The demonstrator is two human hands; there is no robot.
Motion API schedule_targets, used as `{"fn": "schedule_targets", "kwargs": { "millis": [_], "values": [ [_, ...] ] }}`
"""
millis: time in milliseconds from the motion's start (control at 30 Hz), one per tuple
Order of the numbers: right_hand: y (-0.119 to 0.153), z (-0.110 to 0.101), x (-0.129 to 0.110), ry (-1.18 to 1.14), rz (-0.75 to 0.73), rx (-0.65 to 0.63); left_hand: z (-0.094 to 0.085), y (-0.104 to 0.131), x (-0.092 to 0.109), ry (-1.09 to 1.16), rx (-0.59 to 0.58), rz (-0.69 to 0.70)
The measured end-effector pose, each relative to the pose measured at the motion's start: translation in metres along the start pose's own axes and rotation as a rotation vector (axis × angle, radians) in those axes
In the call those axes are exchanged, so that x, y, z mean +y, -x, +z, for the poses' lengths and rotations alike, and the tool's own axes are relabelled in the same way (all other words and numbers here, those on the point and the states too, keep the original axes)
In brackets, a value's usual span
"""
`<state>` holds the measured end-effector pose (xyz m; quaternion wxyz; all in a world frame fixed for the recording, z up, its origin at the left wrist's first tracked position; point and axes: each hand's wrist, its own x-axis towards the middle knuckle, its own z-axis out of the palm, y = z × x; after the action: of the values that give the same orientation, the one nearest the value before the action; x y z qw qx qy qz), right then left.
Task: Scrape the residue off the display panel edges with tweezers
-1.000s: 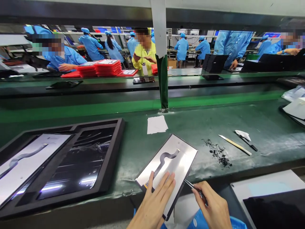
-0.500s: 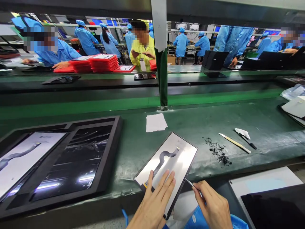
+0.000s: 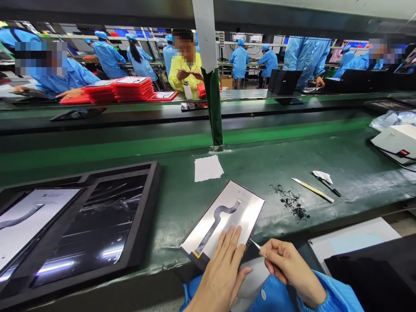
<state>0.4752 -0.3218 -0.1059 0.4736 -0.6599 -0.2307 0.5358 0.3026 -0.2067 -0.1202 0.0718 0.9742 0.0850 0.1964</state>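
A flat display panel [image 3: 242, 197] with a silvery back and black rim lies tilted over the bench's near edge. An S-shaped dark ribbon cable [image 3: 217, 219] runs along its back. My left hand [image 3: 224, 264] rests on the panel's lower part, fingers spread, holding nothing. In a pinch, my right hand [image 3: 286, 262] holds a thin pointed tool [image 3: 255, 245], like tweezers or a pick, whose tip meets the panel's right edge. Black shavings [image 3: 292, 203] lie right of the panel, beside a pale-handled knife [image 3: 313, 190] and a black pen-like tool [image 3: 331, 188] with white tissue [image 3: 323, 176].
A black foam tray [image 3: 147, 208] with more panels fills the left. White paper squares [image 3: 208, 168] lie near the upright post [image 3: 216, 108]. A white box [image 3: 394, 143] with cables stands right. Coworkers sit beyond, near red stacks [image 3: 133, 90].
My left hand has slid down and right over the panel, uncovering the cable's lower end. My right hand has turned, its tool still at the panel edge. The whole view has shifted slightly.
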Motion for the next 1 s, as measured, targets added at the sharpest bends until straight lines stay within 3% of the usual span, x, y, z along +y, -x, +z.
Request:
{"fn": "schedule_targets", "kwargs": {
  "millis": [167,300,433,633,1000],
  "values": [
    [0.006,0.003,0.004,0.092,-0.085,0.106,0.005,0.001,0.002,-0.015,0.042,-0.034],
    [0.014,0.006,0.018,0.450,-0.379,0.315,0.001,0.002,0.003,0.008,0.041,-0.030],
    [0.017,0.008,0.030,0.682,-0.615,0.411,-0.001,0.003,0.004,0.041,0.039,-0.051],
    [0.017,0.010,0.034,0.846,-0.686,0.450,0.002,0.005,0.004,0.029,0.050,-0.040],
    [0.017,0.017,0.017,0.945,-0.846,0.556,0.001,0.003,0.005,0.022,0.061,-0.030]
  ]
}}
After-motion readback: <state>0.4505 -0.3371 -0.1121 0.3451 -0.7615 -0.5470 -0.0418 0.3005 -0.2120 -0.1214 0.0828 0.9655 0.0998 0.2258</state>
